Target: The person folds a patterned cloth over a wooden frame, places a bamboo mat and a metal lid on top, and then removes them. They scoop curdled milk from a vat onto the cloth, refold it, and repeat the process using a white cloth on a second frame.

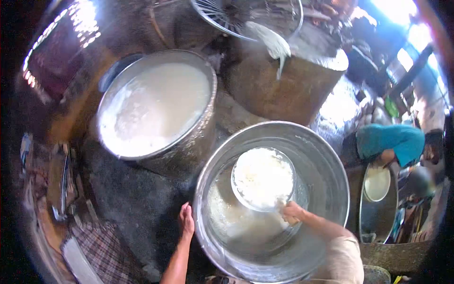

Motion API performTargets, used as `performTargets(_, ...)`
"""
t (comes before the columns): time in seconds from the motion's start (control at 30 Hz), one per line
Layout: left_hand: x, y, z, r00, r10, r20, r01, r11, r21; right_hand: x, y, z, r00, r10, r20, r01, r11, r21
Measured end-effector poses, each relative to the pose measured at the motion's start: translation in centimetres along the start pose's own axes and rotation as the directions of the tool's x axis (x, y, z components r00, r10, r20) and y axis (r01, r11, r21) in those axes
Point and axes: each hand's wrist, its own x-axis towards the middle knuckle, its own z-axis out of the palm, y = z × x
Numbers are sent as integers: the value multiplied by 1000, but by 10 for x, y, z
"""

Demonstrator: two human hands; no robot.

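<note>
My right hand point(294, 213) is closed round the short handle of a round metal pan point(233, 182) heaped with white, lumpy curds point(265, 176). The pan is over the inside of a wide metal pot point(326, 189), above cloudy, pale liquid point(236, 227) at its bottom. My left hand point(186, 220) is just outside the pot's left rim, fingers pointing up and held out with nothing in them.
Behind on the left stands another large pot point(213, 94) full of whitish liquid. A brown drum point(279, 90) with a white cloth point(269, 40) over its edge is at the back. At right, a person in a teal garment point(390, 142) bends over a vessel point(378, 222). Checked cloth point(101, 251) lies lower left.
</note>
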Motion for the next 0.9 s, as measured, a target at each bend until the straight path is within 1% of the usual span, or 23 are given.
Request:
performTargets(0.03,-6,-20,-14,995,-10,97,27,984,-176,-28,-18,3,997,22,69,-19,998,-56)
performTargets(0.07,-14,-13,-31,995,47,88,-34,989,-144,-46,-30,8,998,18,65,-11,995,-101)
performTargets(0.13,-40,5,-77,996,-79,42,85,984,-156,-75,-50,20,992,124,38,-108,953,-283)
performTargets(0.17,-49,-17,-99,995,-98,-4,95,974,-207,-92,-59,25,987,83,136,-33,942,-334)
performTargets(0.2,-64,-38,-125,991,-131,-11,125,961,-246,-106,-62,35,985,89,146,-27,925,-378)
performTargets(0.27,-98,-58,-182,932,-338,-134,247,860,-447,-121,-66,64,978,101,182,-27,928,-372)
performTargets(0.33,-133,-84,-238,836,-484,-258,283,784,-552,-117,-59,92,965,150,217,-29,878,-477)
performTargets(0.37,-146,-92,-263,780,-537,-322,296,770,-565,-129,-63,115,946,137,295,8,897,-441)
performTargets(0.4,-163,-101,-286,708,-602,-368,264,710,-653,-136,-66,138,920,125,370,38,915,-403)
performTargets(0.43,-177,-120,-309,672,-619,-407,189,675,-713,-134,-66,162,910,132,394,57,900,-432)
performTargets(0.5,-204,-156,-341,605,-641,-472,80,639,-765,-131,-65,213,825,253,506,-45,921,-387)
performTargets(0.53,-219,-170,-356,579,-653,-488,-64,561,-825,-131,-63,243,767,318,557,-108,920,-376)
performTargets(0.57,-234,-189,-369,554,-662,-505,-213,474,-855,-142,-62,283,806,256,534,58,863,-501)
performTargets(0.6,-245,-214,-380,622,-617,-482,-330,351,-876,-158,-59,325,834,221,506,97,844,-528)
performTargets(0.63,-254,-227,-381,621,-639,-455,-397,244,-885,-163,-59,360,809,246,534,126,814,-567)
performTargets(0.67,-264,-246,-379,659,-623,-422,-478,87,-874,-166,-54,390,783,274,559,157,783,-602)
performTargets(0.7,-265,-237,-383,684,-609,-402,-467,58,-882,-157,-40,413,721,292,628,49,883,-466)
performTargets(0.73,-265,-217,-384,656,-673,-343,-466,-3,-885,-164,-31,445,795,263,547,208,729,-652)
performTargets(0.77,-264,-220,-378,692,-539,-480,-586,-31,-810,-149,-15,462,657,298,692,189,824,-534)
performTargets(0.8,-261,-185,-381,533,-752,-389,-639,-56,-767,-132,-6,484,499,312,808,121,899,-422)
performTargets(0.83,-266,-208,-378,592,-750,-294,-614,-183,-768,-157,8,520,532,205,822,143,935,-325)
performTargets(0.87,-267,-220,-373,578,-751,-319,-655,-194,-731,-184,20,561,559,95,823,168,960,-225)
performTargets(0.9,-268,-227,-365,550,-741,-385,-721,-190,-666,-181,20,609,442,195,875,587,674,-447)
